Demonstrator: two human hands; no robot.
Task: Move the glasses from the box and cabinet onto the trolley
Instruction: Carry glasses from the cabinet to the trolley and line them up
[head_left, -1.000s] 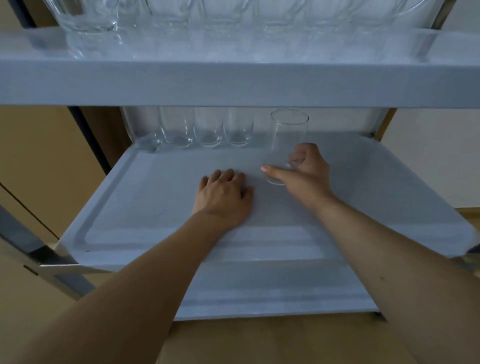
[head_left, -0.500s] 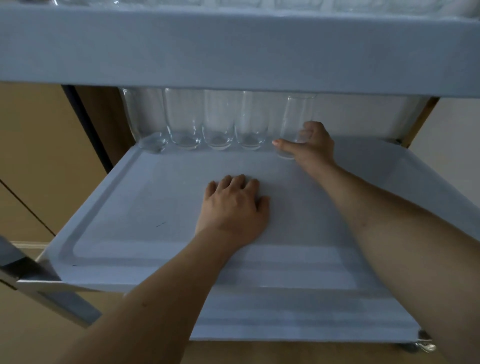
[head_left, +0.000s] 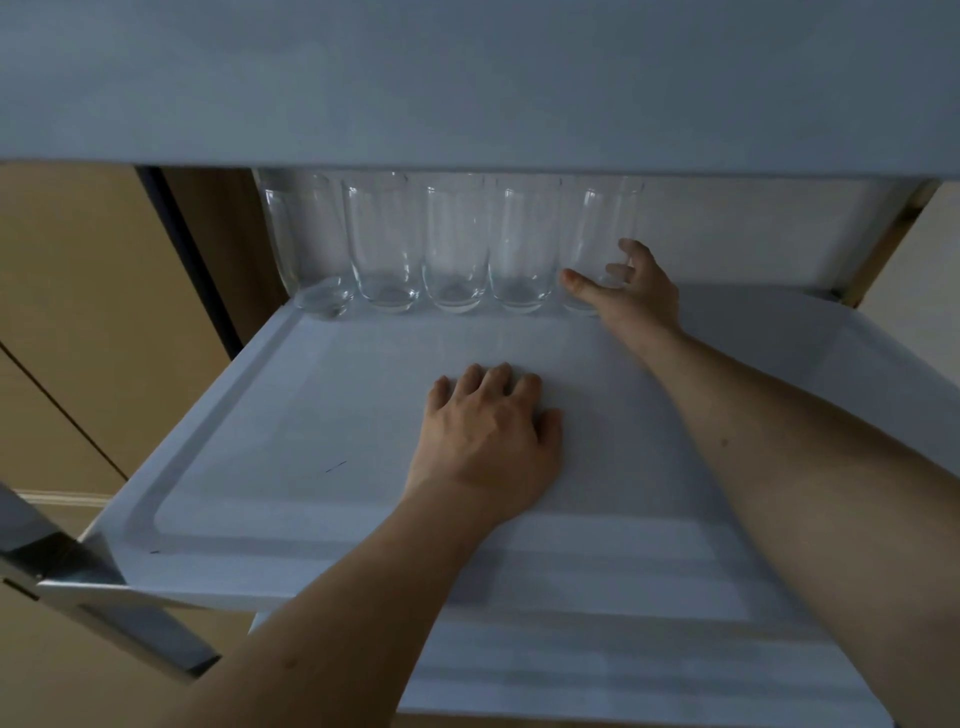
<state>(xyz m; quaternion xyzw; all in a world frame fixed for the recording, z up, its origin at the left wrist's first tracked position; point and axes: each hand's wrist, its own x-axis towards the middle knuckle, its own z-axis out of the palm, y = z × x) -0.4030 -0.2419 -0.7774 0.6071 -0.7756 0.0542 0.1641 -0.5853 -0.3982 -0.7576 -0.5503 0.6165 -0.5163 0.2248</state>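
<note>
the right hand (head_left: 631, 291) reaches to the back of the trolley's middle shelf (head_left: 322, 415), thumb and fingers curled round the base of the fifth glass (head_left: 597, 244), which stands upright at the right end of a row of four glasses (head_left: 421, 249) along the back edge. the left hand (head_left: 491, 436) rests flat, fingers together, on the shelf. the upper shelf (head_left: 467, 83) hangs low over the rims, probably hiding their tops.

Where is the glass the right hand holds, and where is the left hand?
Held glass (head_left: 597, 234), head view, on its clear side wall.
Right hand (head_left: 636, 296), head view, on its back.
Left hand (head_left: 485, 441), head view, on its back.
</note>
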